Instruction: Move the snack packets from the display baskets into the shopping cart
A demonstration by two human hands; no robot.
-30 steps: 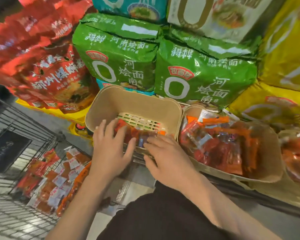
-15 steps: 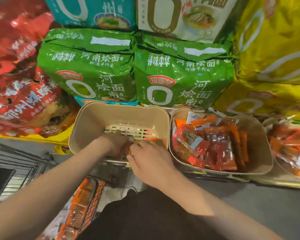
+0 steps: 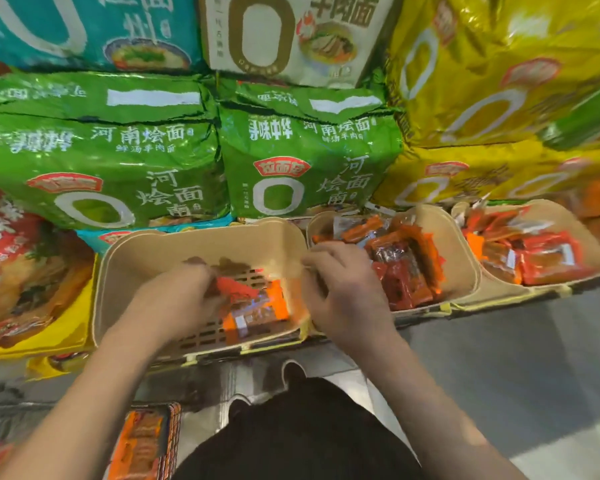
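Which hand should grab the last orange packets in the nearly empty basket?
Probably the left hand: it is already inside the left basket, touching the orange packets. The right hand sits at the rim.

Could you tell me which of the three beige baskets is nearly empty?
The leftmost basket, where the left hand reaches: its slotted floor shows. The middle basket and right basket are full of packets.

Left hand [image 3: 184,292] fingers blurred; grip unclear.
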